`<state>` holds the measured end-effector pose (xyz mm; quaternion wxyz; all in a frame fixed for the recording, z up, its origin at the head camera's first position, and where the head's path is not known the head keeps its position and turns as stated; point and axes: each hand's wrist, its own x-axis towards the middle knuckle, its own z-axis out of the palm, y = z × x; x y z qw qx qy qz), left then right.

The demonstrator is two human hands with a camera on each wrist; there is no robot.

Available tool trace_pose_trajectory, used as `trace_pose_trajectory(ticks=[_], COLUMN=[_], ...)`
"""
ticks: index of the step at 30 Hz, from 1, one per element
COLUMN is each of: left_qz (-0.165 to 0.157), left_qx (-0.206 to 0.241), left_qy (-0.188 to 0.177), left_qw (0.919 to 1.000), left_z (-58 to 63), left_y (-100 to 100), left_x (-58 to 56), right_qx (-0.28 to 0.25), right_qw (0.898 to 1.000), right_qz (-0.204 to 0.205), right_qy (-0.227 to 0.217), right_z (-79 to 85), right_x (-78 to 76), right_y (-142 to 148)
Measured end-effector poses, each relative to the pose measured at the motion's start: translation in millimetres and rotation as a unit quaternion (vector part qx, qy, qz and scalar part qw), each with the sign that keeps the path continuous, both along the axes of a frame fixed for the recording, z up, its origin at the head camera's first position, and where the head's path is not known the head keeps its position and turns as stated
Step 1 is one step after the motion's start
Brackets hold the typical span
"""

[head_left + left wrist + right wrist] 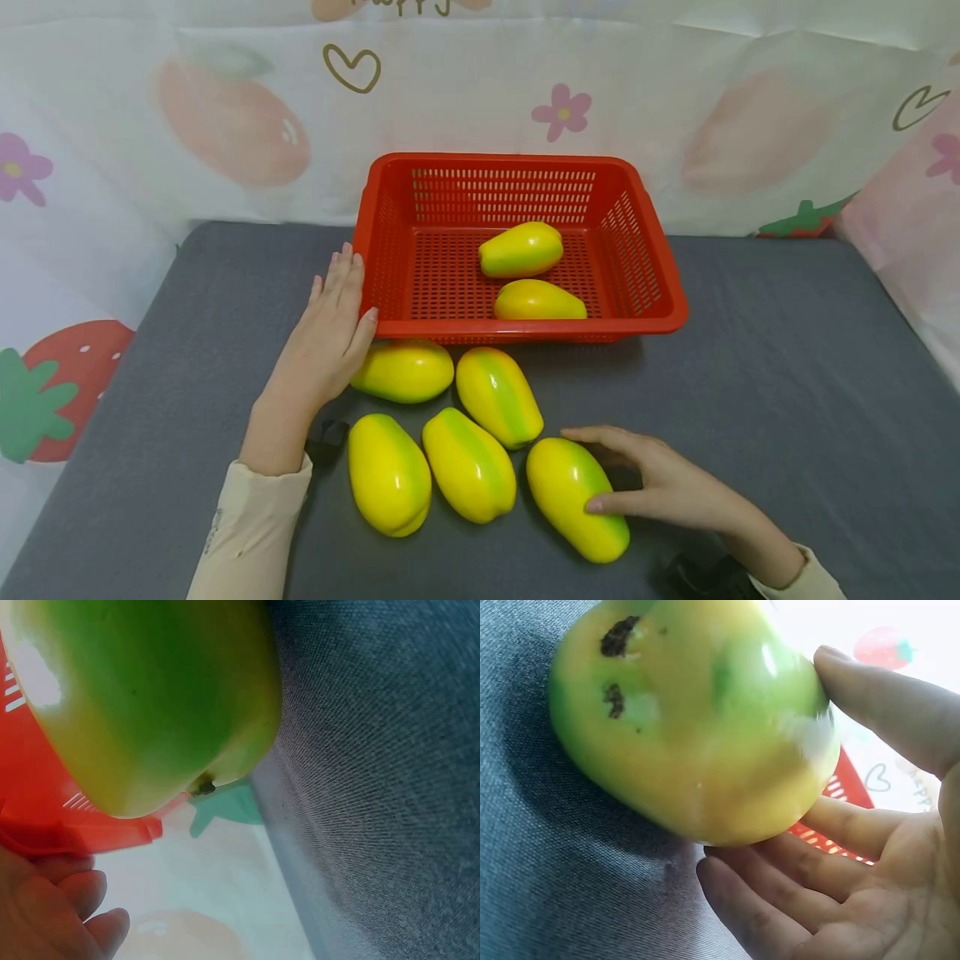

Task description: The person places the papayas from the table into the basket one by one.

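My right hand (660,479) is at the rightmost yellow-green papaya (558,479) on the table, thumb on one side and fingertips along the other. In the right wrist view that papaya (697,742) sits between thumb and fingers, low over the cloth. The left hand (318,342) rests with straight fingers against the left side of a red plastic basket (525,327). Two papayas, one farther back (521,250) and one by the front wall (540,302), lie inside the basket. Close to the left thumb is another papaya (408,372), partly under the basket's front rim.
Three more papayas lie in front of the basket: one at the middle (501,398), one below it (468,471) and one to the left (388,475). Grey cloth (787,358) covers the table. A printed curtain (465,83) hangs behind the basket.
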<state>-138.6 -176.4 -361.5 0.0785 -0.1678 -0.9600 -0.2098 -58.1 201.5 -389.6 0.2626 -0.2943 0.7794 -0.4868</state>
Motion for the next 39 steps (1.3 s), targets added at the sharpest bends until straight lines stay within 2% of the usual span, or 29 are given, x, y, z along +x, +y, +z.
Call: trace_pose_trajectory(ticks=[5,11,31,39], left_qz=[0.001,0.000,0.003,-0.004], left_qx=[0.000,0.000,-0.003,0.007], left_qy=[0.001,0.000,-0.004,-0.004], left_qw=[1.0000,1.0000,1.0000,1.0000], left_z=[0.0,0.0,3.2,0.7], left_y=[-0.7,-1.3,-1.9,-1.0], left_x=[0.2,0.4,1.8,1.2], right_qx=[-0.008,-0.019,-0.024,-0.033], right_qw=[0.999,0.999,0.999,0.999], right_qz=[0.002,-0.001,-0.019,-0.038], right_qy=[-0.033,-0.039,0.013,0.014], right_z=[-0.6,0.2,4.6,7.6], right_x=[0.0,-0.1,-2.7,-1.6], right_y=[-1.4,-1.6,2.9,6.2])
